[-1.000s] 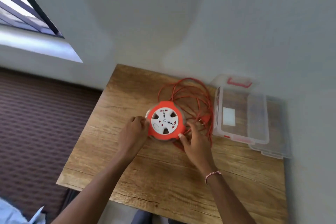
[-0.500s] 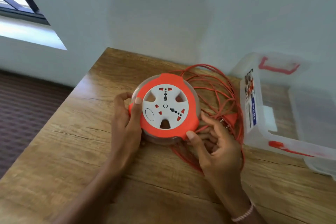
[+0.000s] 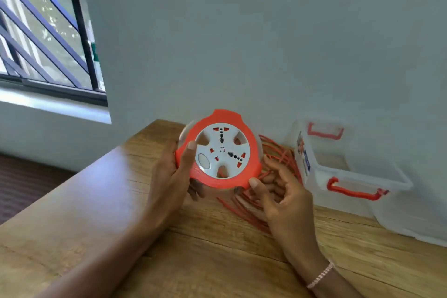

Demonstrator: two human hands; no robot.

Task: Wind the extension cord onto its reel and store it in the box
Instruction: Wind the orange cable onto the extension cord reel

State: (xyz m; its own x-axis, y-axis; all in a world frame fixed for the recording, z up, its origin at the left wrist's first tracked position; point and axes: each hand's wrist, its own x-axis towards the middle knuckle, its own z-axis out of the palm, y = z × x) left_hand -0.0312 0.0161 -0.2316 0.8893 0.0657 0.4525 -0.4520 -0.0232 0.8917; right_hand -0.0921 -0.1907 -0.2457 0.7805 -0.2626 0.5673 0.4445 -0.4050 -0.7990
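The round orange reel with a white socket face is lifted off the wooden table and tilted toward me. My left hand grips its left rim, thumb on the front face. My right hand holds its lower right edge with the thumb on the rim and fingers curled underneath. A loose heap of orange cord lies on the table behind and under my right hand. The clear plastic box with red latches stands open to the right.
A grey wall runs just behind the table. A barred window is at the upper left. What looks like the box's clear lid lies under or beside the box on the right. The table's left edge drops to a dark floor.
The reel has risen from the table and tipped upright between both hands. The camera has dropped lower and closer, so the box and cord look nearer.
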